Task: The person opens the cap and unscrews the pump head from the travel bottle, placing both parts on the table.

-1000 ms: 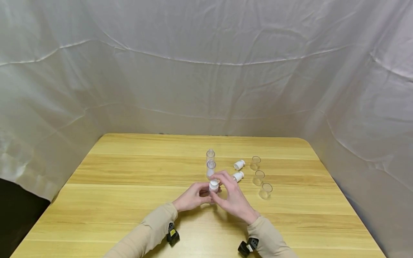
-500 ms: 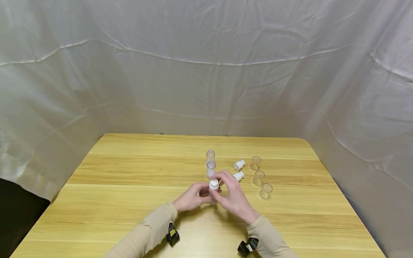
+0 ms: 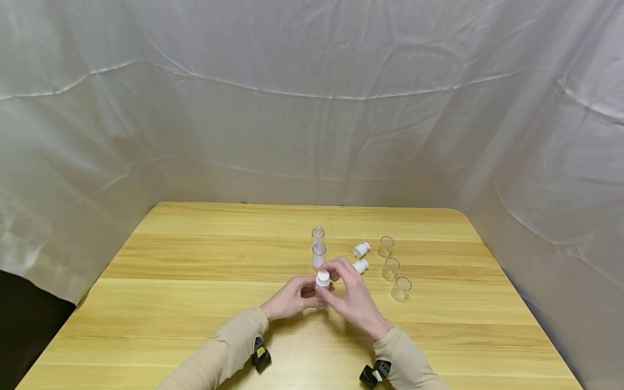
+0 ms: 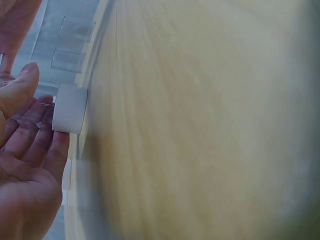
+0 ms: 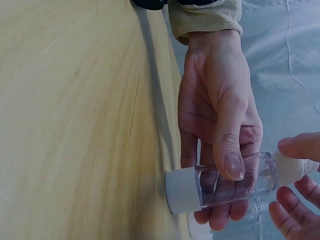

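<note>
A small clear bottle with a white base (image 5: 183, 191) is held upright just over the table, near the middle. My left hand (image 3: 290, 299) grips its clear body, thumb on one side and fingers on the other. On the bottle's neck sits a white pump top (image 5: 288, 169), which my right hand (image 3: 353, 300) pinches between thumb and fingers. In the left wrist view, the white base (image 4: 70, 109) shows below my left hand (image 4: 30, 170), close over the tabletop. Beyond the hands stand two more clear bottles, one nearer (image 3: 319, 257) and one farther (image 3: 318, 235).
Two white pump tops, a far one (image 3: 362, 249) and a near one (image 3: 361, 266), lie right of the bottles. Farther right are three clear caps: back (image 3: 385, 247), middle (image 3: 390, 270) and front (image 3: 401, 290). Grey cloth (image 3: 312, 135) surrounds the wooden table (image 3: 195, 260).
My right thumb and fingers have shifted slightly around the white pump top. My left hand and the bottle have stayed in place, as have the things on the table.
</note>
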`<action>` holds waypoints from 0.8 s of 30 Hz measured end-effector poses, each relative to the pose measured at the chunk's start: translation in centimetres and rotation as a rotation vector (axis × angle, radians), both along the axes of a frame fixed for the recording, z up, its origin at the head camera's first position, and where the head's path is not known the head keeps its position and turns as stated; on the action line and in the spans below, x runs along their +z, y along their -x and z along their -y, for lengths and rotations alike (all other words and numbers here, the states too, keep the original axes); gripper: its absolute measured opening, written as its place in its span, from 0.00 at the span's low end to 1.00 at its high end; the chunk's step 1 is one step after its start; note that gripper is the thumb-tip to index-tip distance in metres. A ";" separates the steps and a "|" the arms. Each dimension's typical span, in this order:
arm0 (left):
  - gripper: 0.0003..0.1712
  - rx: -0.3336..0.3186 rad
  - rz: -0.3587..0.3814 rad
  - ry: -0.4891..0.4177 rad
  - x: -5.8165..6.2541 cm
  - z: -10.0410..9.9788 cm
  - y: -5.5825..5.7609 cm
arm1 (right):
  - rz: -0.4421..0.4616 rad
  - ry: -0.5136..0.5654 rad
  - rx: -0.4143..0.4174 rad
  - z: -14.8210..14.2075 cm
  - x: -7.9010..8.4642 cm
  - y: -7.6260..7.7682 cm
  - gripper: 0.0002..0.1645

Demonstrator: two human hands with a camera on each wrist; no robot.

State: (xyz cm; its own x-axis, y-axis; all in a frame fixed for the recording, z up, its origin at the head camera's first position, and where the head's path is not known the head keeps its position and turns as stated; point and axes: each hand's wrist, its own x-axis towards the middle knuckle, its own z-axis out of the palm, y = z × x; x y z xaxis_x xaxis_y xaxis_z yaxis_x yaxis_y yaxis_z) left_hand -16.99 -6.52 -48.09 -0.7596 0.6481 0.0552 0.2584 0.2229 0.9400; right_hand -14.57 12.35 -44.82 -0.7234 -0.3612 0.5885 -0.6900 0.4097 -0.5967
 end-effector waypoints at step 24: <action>0.25 0.003 0.021 -0.011 0.1 0.0 -0.1 | 0.028 -0.018 0.012 -0.2 0.2 -0.2 0.25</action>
State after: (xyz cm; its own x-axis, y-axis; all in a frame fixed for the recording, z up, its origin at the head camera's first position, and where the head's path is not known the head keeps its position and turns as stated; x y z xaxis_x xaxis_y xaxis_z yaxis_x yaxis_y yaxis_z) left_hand -16.93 -6.47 -48.02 -0.7624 0.6454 0.0470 0.2385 0.2127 0.9476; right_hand -14.35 12.53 -44.62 -0.7349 -0.3803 0.5615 -0.6781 0.4126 -0.6082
